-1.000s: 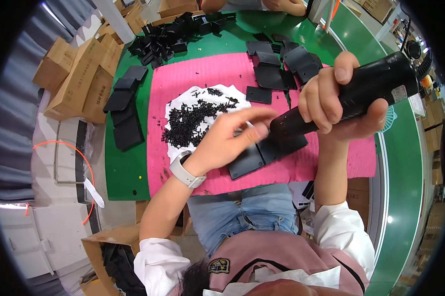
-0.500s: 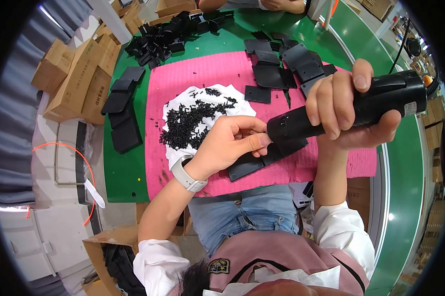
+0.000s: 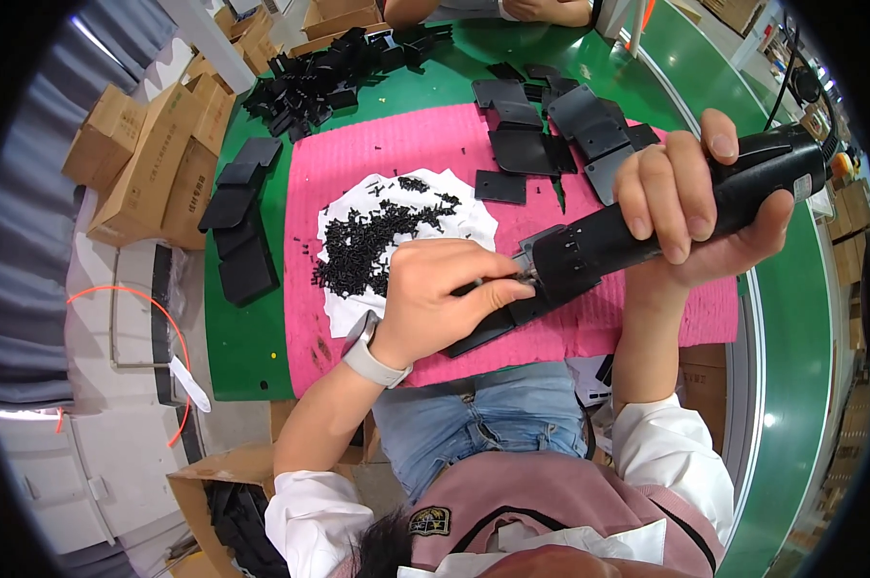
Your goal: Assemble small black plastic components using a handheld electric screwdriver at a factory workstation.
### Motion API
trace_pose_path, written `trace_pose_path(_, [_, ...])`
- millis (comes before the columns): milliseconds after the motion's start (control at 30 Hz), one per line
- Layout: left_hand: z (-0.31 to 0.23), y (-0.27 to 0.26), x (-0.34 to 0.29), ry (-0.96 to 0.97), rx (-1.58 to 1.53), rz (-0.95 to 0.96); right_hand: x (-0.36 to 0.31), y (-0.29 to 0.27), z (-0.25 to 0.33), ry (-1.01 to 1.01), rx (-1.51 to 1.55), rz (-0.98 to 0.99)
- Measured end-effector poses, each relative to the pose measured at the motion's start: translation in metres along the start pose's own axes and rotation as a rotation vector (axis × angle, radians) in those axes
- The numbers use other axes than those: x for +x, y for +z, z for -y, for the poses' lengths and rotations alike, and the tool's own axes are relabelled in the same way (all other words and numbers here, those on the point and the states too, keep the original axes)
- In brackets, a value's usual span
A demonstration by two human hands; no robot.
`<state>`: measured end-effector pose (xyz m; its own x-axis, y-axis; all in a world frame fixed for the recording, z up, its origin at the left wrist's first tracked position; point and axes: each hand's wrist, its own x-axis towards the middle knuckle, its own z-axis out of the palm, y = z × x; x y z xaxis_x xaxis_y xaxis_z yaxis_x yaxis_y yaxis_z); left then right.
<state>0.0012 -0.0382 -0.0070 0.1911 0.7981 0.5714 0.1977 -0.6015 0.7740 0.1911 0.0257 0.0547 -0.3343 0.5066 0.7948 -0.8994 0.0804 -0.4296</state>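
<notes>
Here the right hand (image 3: 690,207) is wrapped tight around a black power screwdriver (image 3: 666,217) at the right of the frame. Its tip meets the left hand (image 3: 445,294), whose fingers pinch closed at the tip, over a black plate (image 3: 483,332) on the pink mat (image 3: 377,154). Small black screws (image 3: 368,241) lie on a white cloth (image 3: 469,222) just left.

Worker's clothing, seen from above

White long sleeves are worn pushed up approx. to the elbows on both arms, w/ a dusty-pink vest or apron over the top, trimmed in black and marked by a small dark shield-shaped badge. Light blue denim jeans are seen below. A white-strapped wristwatch (image 3: 370,351) is worn on the left wrist; both hands are bare.
</notes>
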Motion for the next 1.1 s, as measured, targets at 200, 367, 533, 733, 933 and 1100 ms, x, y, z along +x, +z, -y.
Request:
trace_pose_path(200, [0.002, -0.001, 0.001, 0.155, 0.072, 0.099, 0.000, 0.002, 0.004, -0.002, 0.075, -0.138])
trace_pose_path(367, [0.007, -0.004, -0.005, -0.349, -0.341, 0.054, -0.003, -0.004, 0.025, -0.082, 0.027, -0.187])
trace_pose_path(533, [0.006, -0.004, -0.001, -0.445, -0.522, -0.003, -0.001, -0.011, 0.023, -0.089, -0.006, 0.060])
trace_pose_path(733, [0.007, -0.001, -0.004, -0.499, -0.570, 0.041, -0.008, 0.000, 0.007, -0.110, -0.134, -0.034])
trace_pose_path(933, [0.011, -0.003, -0.006, -0.452, -0.436, 0.095, -0.009, 0.000, 0.003, -0.109, -0.150, 0.009])
trace_pose_path(1100, [0.012, -0.001, -0.005, -0.403, -0.380, 0.027, -0.013, 0.004, 0.001, -0.030, -0.188, -0.053])
